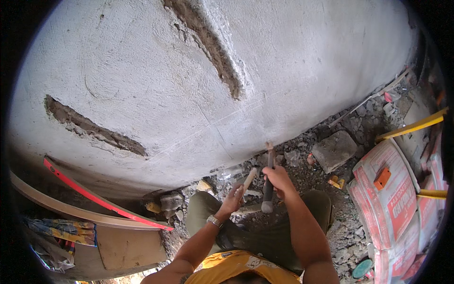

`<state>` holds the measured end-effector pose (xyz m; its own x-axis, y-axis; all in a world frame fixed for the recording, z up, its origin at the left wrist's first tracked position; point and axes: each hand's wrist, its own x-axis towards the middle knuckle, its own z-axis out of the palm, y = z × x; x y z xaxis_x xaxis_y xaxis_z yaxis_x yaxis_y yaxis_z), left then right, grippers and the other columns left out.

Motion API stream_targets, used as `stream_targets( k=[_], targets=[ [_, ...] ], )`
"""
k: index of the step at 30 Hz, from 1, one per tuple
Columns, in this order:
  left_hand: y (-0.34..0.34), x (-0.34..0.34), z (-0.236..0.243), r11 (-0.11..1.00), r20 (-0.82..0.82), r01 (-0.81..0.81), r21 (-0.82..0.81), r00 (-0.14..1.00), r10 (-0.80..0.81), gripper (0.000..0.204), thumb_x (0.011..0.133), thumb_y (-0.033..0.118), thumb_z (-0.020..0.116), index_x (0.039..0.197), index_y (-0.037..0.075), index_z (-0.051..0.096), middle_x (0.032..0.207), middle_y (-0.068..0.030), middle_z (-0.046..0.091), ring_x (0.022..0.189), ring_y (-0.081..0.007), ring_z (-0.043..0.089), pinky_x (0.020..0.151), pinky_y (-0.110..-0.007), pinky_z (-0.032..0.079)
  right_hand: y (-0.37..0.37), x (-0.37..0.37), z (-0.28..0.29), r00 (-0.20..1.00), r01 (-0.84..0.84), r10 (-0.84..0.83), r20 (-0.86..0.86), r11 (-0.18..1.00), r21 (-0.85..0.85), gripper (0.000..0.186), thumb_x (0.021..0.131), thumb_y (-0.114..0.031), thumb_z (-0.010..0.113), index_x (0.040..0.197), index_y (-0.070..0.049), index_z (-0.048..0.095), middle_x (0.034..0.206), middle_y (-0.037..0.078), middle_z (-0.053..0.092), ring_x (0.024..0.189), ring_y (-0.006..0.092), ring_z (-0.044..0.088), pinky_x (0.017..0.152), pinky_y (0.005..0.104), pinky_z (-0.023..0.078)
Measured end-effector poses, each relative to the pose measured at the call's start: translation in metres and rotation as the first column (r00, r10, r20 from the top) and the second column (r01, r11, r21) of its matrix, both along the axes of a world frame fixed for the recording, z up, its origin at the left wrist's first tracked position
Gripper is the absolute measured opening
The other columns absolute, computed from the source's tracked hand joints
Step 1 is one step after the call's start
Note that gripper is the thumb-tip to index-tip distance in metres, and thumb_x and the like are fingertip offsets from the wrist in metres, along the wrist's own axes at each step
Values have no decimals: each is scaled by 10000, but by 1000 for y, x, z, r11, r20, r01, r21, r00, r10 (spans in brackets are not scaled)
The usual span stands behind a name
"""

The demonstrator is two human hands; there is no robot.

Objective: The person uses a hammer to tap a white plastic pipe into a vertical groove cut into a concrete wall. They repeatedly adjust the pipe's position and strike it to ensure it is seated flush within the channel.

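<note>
My right hand [276,180] is closed round a tool [267,199] with a long dark handle, likely a hammer, its rusty upper end near the wall's base. My left hand [231,201], wearing a wristwatch, grips a pale bar [249,177] that slants up toward the right. Both hands are low over my bent knees, facing a white plastered wall [307,66]. A long chased groove [208,47] runs down its upper middle, and a second groove [94,127] slants across the left. Thin scored lines cross the plaster between them.
Rubble with a concrete chunk [333,150] lines the wall's foot. Red-and-white sacks [383,213], an orange block [382,179] and yellow bars [411,127] are at right. A red level [104,202], wooden strip [71,208], cloth [59,229] and board [127,251] are at left.
</note>
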<state>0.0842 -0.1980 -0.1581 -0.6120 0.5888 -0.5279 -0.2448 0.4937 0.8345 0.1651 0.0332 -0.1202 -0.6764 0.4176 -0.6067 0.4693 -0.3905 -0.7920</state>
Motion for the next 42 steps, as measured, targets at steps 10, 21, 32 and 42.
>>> stream_targets(
  k=[10, 21, 32, 42],
  targets=[
    [34, -2, -25, 910, 740, -275, 310, 670, -49, 671, 974, 768, 451, 1252, 176, 601, 884, 15, 661, 677, -108, 593, 529, -244, 416, -39, 17, 24, 829, -507, 547, 117, 645, 571, 465, 822, -393, 713, 1029, 21, 677, 956, 282, 712, 960, 455, 696, 806, 496, 545],
    [39, -1, -3, 903, 599, -289, 319, 799, 44, 272, 1071, 312, 531, 1131, 88, 673, 848, 29, 623, 772, -83, 572, 730, -249, 443, -16, 19, 13, 865, -187, 498, -66, 442, 877, 402, 896, -160, 657, 1293, -99, 639, 1249, 179, 627, 1133, 396, 607, 935, 504, 499],
    [28, -43, 94, 943, -45, 165, 290, 986, -158, 427, 1070, 239, 539, 1449, 45, 579, 1102, -72, 715, 980, -143, 639, 924, -333, 506, -5, 15, 32, 922, -230, 354, 157, 175, 957, 382, 873, -261, 780, 1237, -195, 688, 1260, 56, 602, 1230, 362, 507, 1005, 579, 382],
    [36, -128, 401, 852, -831, 79, 518, 281, 479, 470, 1060, 150, 565, 1480, 69, 372, 1308, -148, 556, 1037, -207, 603, 939, -359, 490, 18, -13, 11, 934, -47, 304, -186, 622, 781, 283, 989, -235, 688, 1149, -5, 651, 896, 185, 619, 822, 353, 602, 719, 488, 477]
  ],
)
